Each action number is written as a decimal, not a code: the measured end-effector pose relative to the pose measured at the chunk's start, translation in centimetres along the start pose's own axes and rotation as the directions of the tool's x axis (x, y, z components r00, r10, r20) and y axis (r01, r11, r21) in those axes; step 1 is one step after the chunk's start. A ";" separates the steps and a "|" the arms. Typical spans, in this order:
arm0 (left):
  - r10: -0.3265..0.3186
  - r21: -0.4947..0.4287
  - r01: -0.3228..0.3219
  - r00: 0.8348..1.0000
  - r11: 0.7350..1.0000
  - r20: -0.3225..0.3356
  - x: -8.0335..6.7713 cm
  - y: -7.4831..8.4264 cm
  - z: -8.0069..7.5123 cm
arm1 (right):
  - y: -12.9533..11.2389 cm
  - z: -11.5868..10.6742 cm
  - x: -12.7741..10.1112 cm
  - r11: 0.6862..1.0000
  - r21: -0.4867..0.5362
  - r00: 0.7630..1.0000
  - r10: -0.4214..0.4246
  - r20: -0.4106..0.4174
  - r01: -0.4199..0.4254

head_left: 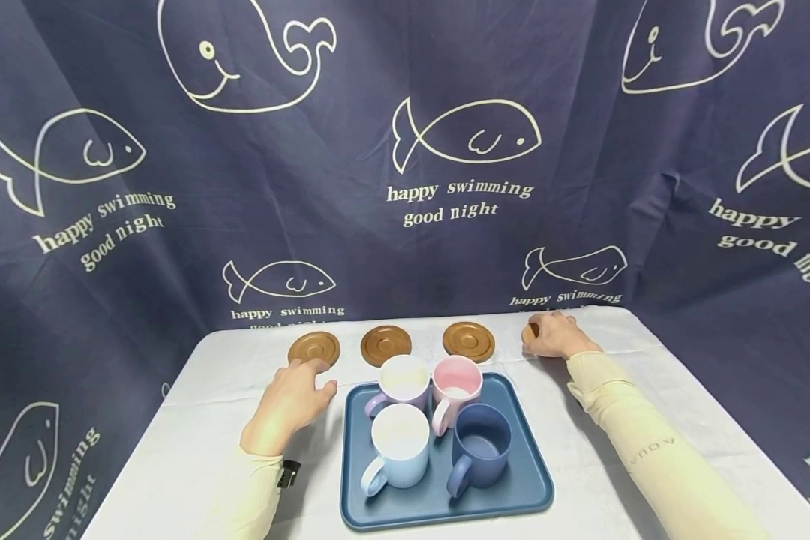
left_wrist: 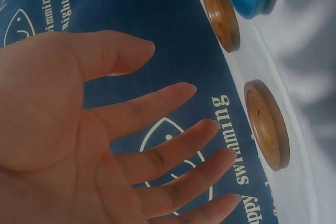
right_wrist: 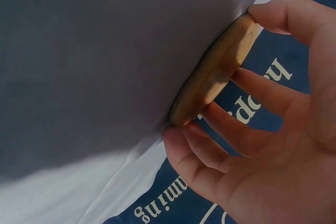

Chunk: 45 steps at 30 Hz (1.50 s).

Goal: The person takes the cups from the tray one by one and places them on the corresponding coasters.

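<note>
Right hand (head_left: 550, 335) pinches the coaster (right_wrist: 215, 70) at two o'clock from the tray (head_left: 526, 480); left hand (head_left: 295, 397) spread, empty.

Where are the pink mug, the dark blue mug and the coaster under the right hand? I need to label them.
pink mug (head_left: 456, 381), head view, inside near its rim.
dark blue mug (head_left: 481, 439), head view, inner wall.
coaster (right_wrist: 215, 70), right wrist view, its edge.
</note>
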<state>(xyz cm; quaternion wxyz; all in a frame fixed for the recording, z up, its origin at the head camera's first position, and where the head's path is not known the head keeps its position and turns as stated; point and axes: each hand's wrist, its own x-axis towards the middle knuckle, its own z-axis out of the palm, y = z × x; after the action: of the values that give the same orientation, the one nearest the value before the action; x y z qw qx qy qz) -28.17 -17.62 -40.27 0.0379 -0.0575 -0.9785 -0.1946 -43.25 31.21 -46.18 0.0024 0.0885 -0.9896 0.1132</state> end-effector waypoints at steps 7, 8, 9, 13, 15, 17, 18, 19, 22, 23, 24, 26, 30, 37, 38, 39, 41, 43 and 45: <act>0.000 0.002 0.000 1.000 1.000 0.003 0.0 0.1 -0.1 | -0.2 -0.2 0.1 1.000 0.007 0.999 0.025 0.032 -0.025; -0.002 0.001 0.002 1.000 1.000 0.003 0.0 0.1 -0.2 | -0.3 -0.2 0.1 1.000 0.010 0.999 0.029 0.035 -0.029; -0.002 0.001 0.002 1.000 1.000 0.003 0.1 0.1 -0.2 | -0.3 -0.3 0.0 0.999 0.011 0.999 0.032 0.039 -0.033; 0.000 0.002 0.000 1.000 1.000 0.002 0.1 0.2 -0.3 | -0.5 -0.5 -0.1 0.999 0.010 0.998 0.046 0.049 -0.046; 0.001 0.001 -0.001 1.000 1.000 0.003 0.1 0.3 -0.3 | -0.5 -0.5 -0.1 0.999 0.010 0.997 0.051 0.055 -0.052; 0.002 0.000 -0.002 1.000 1.000 0.004 0.2 0.4 -0.3 | -0.5 -0.5 -0.1 0.998 0.011 0.997 0.054 0.059 -0.055; 0.001 0.000 -0.001 1.000 1.000 0.005 0.2 0.4 -0.3 | -0.5 -0.5 -0.2 0.998 0.011 0.997 0.054 0.061 -0.055; 0.001 0.000 -0.001 1.000 1.000 0.005 0.2 0.4 -0.3 | -0.5 -0.5 -0.2 0.998 0.010 0.997 0.055 0.062 -0.056; 0.000 -0.001 0.000 1.000 1.000 0.008 0.2 0.5 -0.3 | -0.6 -0.5 -0.3 0.998 0.012 0.996 0.064 0.068 -0.065; 0.000 -0.001 0.000 1.000 1.000 0.008 0.2 0.5 -0.3 | -0.6 -0.4 -0.3 0.998 0.012 0.995 0.066 0.068 -0.067; 0.001 0.000 -0.001 1.000 1.000 0.008 0.2 0.5 -0.3 | -0.6 -0.4 -0.3 0.997 0.014 0.995 0.069 0.069 -0.070; 0.001 -0.001 -0.001 1.000 1.000 0.008 0.1 0.5 -0.3 | -0.5 -0.4 -0.3 0.998 0.012 0.996 0.064 0.068 -0.065; 0.007 -0.008 -0.007 1.000 1.000 0.008 0.0 0.4 -0.3 | -0.4 -0.3 -0.5 0.999 0.004 0.997 0.046 0.056 -0.047; 0.019 -0.039 -0.019 1.000 0.999 0.004 -0.2 0.3 -0.2 | -1.5 -1.3 -1.6 0.998 0.010 0.998 0.057 -0.022 -0.056; 0.018 -0.042 -0.018 1.000 0.999 0.004 -0.2 0.3 -0.2 | -1.7 -1.5 -1.7 0.999 0.008 0.998 0.050 -0.040 -0.050; 0.020 -0.044 -0.020 1.000 0.999 0.002 -0.2 0.3 -0.2 | -1.9 -1.7 -1.9 0.999 0.010 0.998 0.043 -0.055 -0.043; 0.024 -0.047 -0.024 1.000 0.999 -0.002 -0.2 0.3 -0.3 | -2.3 -2.1 -2.3 0.999 0.012 0.996 0.031 -0.086 -0.030; 0.026 -0.051 -0.026 1.000 0.998 -0.004 -0.2 0.3 -0.3 | -2.6 -2.4 -2.6 1.000 0.009 0.993 0.011 -0.115 -0.011; 0.029 -0.058 -0.029 1.000 0.998 -0.005 -0.2 0.3 -0.2 | -3.0 -2.6 -3.1 1.000 0.006 0.990 -0.009 -0.142 0.010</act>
<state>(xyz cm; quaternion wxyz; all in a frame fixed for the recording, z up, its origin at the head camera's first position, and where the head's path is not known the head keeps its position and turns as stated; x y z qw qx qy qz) -27.95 -17.45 -39.97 0.0412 -0.0722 -0.9714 -0.2223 -39.73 29.46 -43.06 0.0728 0.0849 -0.9861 0.1226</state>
